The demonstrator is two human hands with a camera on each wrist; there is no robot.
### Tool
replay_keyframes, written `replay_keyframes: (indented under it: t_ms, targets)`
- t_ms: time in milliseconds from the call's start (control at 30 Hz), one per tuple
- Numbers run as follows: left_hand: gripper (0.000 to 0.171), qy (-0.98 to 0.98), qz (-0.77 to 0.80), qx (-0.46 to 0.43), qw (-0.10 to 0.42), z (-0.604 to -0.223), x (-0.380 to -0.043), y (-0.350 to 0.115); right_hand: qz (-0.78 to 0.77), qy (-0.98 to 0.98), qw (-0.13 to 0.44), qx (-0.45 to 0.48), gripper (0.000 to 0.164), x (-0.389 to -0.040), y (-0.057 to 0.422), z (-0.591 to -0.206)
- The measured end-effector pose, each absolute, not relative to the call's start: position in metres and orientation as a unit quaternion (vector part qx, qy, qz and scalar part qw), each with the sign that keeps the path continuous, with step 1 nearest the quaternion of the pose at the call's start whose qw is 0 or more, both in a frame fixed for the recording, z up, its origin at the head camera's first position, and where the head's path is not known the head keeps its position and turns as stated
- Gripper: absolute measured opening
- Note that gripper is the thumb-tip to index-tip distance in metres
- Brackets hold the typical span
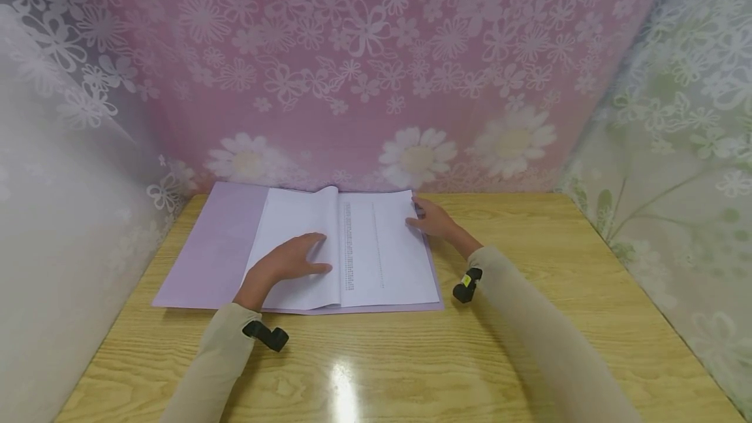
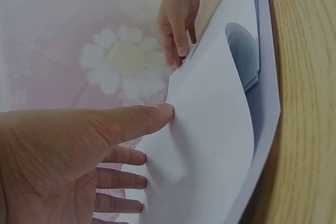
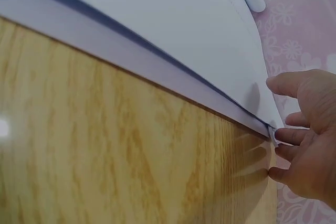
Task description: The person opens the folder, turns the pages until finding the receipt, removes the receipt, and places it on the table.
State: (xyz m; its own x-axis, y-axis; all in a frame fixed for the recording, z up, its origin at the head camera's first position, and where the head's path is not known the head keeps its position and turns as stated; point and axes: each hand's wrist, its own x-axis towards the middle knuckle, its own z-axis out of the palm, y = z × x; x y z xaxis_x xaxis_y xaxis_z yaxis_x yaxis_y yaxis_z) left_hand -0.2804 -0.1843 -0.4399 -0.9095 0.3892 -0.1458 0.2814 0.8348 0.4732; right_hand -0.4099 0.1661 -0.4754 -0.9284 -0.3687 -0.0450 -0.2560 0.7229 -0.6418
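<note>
A lilac folder lies open on the table with white sheets inside. My left hand rests on the left-hand sheet, its fingers straight and its thumb spread away from them. That sheet bulges up beside the middle fold, a curl that also shows in the left wrist view. Columns of small print run along the right-hand page. At that page's far right corner is my right hand. In the right wrist view its loosely spread fingers reach the corner's edge, with the thumb over the page side.
The wooden table extends in front of the folder and to its right. Behind it stands a pink flowered backdrop, with pale flowered sheets at both sides. Dark wrist-worn devices sit on both sleeves.
</note>
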Motion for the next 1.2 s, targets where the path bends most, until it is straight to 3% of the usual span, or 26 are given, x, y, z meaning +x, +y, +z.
replay_keyframes:
  t_ms: [333,600,833,1200]
  targets:
    - [0.079,0.953,0.22,0.166,0.126,-0.441,-0.2807,-0.1825,-0.313,0.931,0.088,-0.165,0.071,-0.41,0.1635,-0.4771]
    - [0.079,0.955,0.213,0.163,0.125,-0.4414,-0.2818,-0.1828,-0.34,0.924,0.051,-0.168,0.065,-0.4083,0.1621,-0.4771]
    - [0.08,0.955,0.212,0.162,0.126,-0.4415,-0.2819,-0.1824,-0.421,0.892,0.015,-0.166,0.058,-0.4074,0.1601,-0.4764]
    - [0.079,0.955,0.214,0.16,0.131,-0.4406,-0.2809,-0.1818,-0.523,0.841,0.014,-0.138,0.052,-0.4094,0.1603,-0.474]
